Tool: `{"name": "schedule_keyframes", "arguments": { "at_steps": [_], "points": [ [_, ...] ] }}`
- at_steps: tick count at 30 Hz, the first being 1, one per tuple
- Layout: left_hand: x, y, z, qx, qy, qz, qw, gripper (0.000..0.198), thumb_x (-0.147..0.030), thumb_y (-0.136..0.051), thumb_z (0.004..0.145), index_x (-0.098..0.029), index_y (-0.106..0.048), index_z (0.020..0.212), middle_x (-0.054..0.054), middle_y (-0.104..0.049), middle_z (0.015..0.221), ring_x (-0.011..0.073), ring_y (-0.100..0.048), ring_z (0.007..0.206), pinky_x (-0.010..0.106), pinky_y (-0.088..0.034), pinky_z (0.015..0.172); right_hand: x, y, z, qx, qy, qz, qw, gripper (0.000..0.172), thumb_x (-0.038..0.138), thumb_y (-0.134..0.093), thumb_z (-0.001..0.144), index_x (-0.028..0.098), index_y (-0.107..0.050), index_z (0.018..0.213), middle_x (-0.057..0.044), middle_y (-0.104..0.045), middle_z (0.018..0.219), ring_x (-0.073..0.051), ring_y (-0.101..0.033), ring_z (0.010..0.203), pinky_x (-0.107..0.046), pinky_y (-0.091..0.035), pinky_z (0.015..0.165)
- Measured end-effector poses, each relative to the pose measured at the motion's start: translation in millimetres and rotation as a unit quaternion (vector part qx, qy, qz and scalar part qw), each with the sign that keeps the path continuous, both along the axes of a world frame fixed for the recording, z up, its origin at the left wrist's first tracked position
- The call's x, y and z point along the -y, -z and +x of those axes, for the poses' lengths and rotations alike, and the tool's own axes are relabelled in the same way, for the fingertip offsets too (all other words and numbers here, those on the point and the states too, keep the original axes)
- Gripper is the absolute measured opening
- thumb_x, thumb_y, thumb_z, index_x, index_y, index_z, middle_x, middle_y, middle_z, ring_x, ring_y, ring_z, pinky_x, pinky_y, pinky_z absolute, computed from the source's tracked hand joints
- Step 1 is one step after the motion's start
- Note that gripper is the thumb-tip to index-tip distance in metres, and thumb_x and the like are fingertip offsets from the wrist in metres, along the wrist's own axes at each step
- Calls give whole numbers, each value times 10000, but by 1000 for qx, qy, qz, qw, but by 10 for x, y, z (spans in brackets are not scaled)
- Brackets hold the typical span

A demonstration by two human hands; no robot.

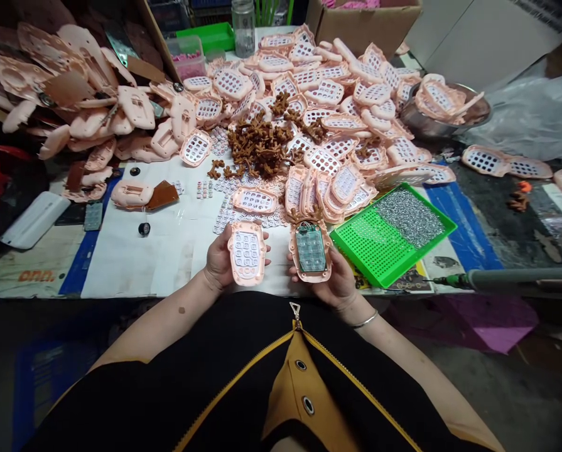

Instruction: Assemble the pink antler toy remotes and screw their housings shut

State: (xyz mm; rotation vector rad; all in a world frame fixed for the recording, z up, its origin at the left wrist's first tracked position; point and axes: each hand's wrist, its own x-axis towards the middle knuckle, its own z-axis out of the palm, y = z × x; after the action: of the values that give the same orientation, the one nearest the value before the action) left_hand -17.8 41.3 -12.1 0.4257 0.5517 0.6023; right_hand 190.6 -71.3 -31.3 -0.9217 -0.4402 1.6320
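Keypad casings held level and steady, left hand (220, 263) fingers closed around a pink plastic casing with white buttons (246, 254), right hand (340, 282) fingers closed around a pink casing with a green circuit board (310, 248), above white paper (120, 251) on the counter (26, 276), green perforated tray (379, 245) just right.

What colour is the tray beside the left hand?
The tray is bright green; it shows best in the head view.
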Motion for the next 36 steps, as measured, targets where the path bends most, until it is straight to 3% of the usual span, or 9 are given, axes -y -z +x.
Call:
{"name": "schedule_keyframes", "arguments": {
  "at_steps": [8, 11, 16, 22, 32, 36],
  "points": [
    [23, -59, 74, 6, 3, 0, 1000, 695, -642, -800, 573, -126, -668, 1020, 146, -724, 1015, 271, -694, 810, 376, -589, 632, 38, 54, 42, -19, -7, 19, 1000, 462, 572, -515, 835, 226, -625, 1121, -118, -744, 1031, -263, -724, 781, -447, -573, 702],
    [14, -11, 81, 26, -4, -17, 1000, 637, -631, -726, 680, -108, -666, 1039, 161, -723, 1020, 271, -700, 803, 381, -598, 619, 47, 93, 61, -29, -9, 5, 1000, 451, 569, -523, 836, 237, -622, 1126, -98, -748, 1013, -248, -724, 769, -428, -574, 698],
    [-2, 22, 70, 37, -4, -43, 998, 613, -619, -421, 893, -76, -646, 1066, 223, -708, 1041, 292, -710, 796, 402, -598, 581, 36, 56, 51, -29, -22, -20, 999, 462, 559, -592, 801, 277, -593, 1167, -69, -749, 1008, -230, -718, 769, -400, -567, 716],
    [-13, 40, 66, 50, -6, -56, 997, 634, -633, -392, 904, -76, -643, 1073, 216, -715, 1002, 295, -716, 781, 403, -605, 570, 31, 58, 41, -11, -27, -42, 999, 474, 593, -555, 811, 262, -623, 1144, -90, -751, 1016, -243, -722, 799, -407, -569, 706],
    [-10, 6, 64, 39, -14, -78, 996, 671, -623, -365, 919, -80, -560, 1261, 225, -701, 1071, 303, -723, 776, 405, -600, 564, 28, 30, 19, -18, -16, -67, 997, 520, 586, -616, 765, 260, -590, 1169, -77, -762, 968, -237, -727, 750, -382, -571, 669],
    [-15, -23, 74, 30, -25, -78, 996, 633, -611, -389, 917, -92, -581, 1223, 199, -712, 1040, 295, -724, 753, 401, -601, 557, 32, 4, 13, -30, -18, -76, 996, 537, 584, -661, 739, 244, -617, 1152, -78, -761, 979, -234, -729, 773, -357, -574, 654]
  ]
}}
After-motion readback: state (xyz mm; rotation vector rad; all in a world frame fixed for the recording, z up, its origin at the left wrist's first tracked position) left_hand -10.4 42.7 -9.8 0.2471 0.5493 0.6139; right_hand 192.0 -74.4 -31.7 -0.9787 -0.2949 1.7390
